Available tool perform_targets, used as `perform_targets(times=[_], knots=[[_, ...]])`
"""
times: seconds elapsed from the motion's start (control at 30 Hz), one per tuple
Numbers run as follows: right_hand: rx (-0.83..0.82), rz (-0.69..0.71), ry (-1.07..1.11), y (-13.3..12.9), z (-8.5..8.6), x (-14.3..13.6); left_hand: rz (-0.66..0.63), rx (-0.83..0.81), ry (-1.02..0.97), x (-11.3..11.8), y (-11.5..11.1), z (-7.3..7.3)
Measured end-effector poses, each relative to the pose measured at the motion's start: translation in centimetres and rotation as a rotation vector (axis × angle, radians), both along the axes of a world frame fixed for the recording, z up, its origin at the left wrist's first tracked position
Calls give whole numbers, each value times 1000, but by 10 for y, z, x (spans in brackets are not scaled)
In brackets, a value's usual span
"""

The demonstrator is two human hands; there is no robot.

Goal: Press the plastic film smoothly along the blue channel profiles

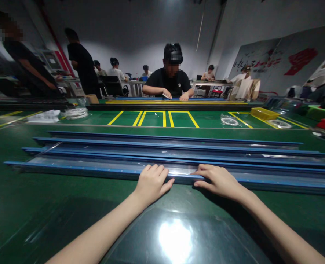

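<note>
Long blue channel-shaped rails [96, 170] lie side by side across the green table. My left hand [153, 183] grips the near edge of the closest rail, fingers curled over its top and thumb along the front. A short stretch to the right, my right hand [216, 179] pinches the same edge, thumb below and fingers above. Bare blue rim shows between the two hands. Clear, shiny film or plastic lines the rail's inside, and my fingertips are partly hidden in it.
Under my forearms lies a clear sheet [140, 234] with a bright reflection. Beyond the rails are yellow tape lines, coiled rings in bags [230, 121], a yellow tray [264, 113] and a white bundle [45, 116]. A co-worker [169, 79] works across the table; other people are farther back.
</note>
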State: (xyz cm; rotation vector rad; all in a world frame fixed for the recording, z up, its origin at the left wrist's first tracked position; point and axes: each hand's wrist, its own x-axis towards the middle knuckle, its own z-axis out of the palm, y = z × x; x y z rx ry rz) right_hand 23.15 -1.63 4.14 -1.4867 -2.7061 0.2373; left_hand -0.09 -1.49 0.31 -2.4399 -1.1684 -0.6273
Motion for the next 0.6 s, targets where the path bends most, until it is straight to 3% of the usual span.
perform_targets(times=[0.6], knots=[[19,-5,-15,-1,0,-1,-3,10,-3,0,0,0]])
